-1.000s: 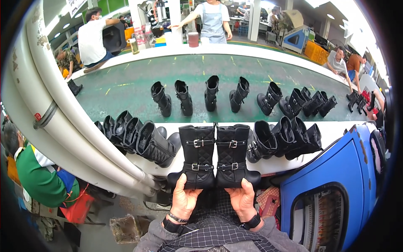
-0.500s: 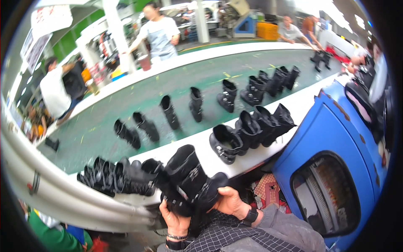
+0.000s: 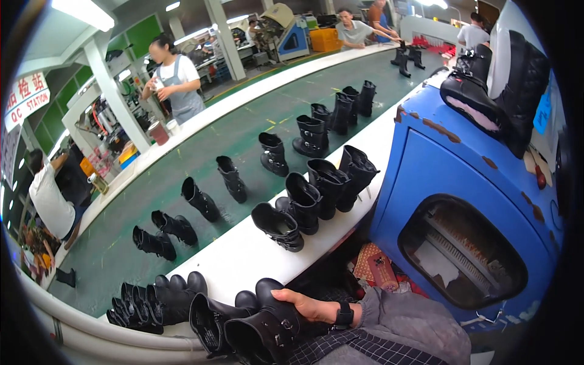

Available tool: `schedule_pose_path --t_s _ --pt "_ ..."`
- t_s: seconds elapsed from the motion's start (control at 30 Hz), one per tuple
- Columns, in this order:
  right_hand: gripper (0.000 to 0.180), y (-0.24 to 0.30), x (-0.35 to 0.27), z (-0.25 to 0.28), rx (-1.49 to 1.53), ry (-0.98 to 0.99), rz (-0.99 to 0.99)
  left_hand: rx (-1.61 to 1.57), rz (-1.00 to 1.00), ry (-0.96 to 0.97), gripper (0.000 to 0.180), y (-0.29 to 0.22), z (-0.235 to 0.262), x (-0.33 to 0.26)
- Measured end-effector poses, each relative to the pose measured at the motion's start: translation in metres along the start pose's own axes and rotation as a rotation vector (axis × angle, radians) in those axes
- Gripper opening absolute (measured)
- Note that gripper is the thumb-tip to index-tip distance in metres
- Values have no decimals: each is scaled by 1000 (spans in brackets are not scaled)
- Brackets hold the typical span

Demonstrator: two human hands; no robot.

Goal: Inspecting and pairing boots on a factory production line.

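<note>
My right hand (image 3: 307, 306) is closed round the front foot of a black buckled ankle boot (image 3: 267, 328), thumb on its toe. The boot is tilted, its shaft opening toward me at the lower edge. A second black boot (image 3: 210, 322) lies close against its left side, also tilted; I cannot tell what supports it. My left hand is out of sight. Left of the pair, a cluster of similar black boots (image 3: 167, 304) stands packed on the white ledge (image 3: 210, 264). Further right on that ledge stands another group of black boots (image 3: 304, 201).
Beyond the ledge runs a green conveyor belt (image 3: 146, 188) with several boots spaced along it. A blue machine (image 3: 389, 201) with a dark window stands at my right, boots on top. A pale rail (image 3: 109, 340) curves at lower left. Across the belt stands a person in an apron (image 3: 176, 79).
The boot pair has tipped, shaft openings now toward me, and sits lower. My right hand has shifted onto one toe. My left hand has dropped from view. The head view has turned.
</note>
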State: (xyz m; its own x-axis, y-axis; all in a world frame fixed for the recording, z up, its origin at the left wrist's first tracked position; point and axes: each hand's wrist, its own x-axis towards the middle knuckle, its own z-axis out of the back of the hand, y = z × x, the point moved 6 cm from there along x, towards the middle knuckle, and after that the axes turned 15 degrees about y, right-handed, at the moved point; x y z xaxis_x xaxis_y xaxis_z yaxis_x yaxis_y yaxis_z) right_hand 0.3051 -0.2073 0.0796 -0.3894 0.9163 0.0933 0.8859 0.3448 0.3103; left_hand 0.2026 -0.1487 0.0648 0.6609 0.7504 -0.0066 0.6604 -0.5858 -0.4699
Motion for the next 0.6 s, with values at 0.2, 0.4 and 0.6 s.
schedule_pose_path --t_s 0.2,0.4,0.6 --pt "56 0 4 7 87 43 24 10 16 -4 61 2 -2 6" --pt "60 2 1 -1 88 31 16 19 23 -10 59 3 0 7" --pt "57 19 -3 -21 -281 84 92 23 26 -6 57 3 -2 12"
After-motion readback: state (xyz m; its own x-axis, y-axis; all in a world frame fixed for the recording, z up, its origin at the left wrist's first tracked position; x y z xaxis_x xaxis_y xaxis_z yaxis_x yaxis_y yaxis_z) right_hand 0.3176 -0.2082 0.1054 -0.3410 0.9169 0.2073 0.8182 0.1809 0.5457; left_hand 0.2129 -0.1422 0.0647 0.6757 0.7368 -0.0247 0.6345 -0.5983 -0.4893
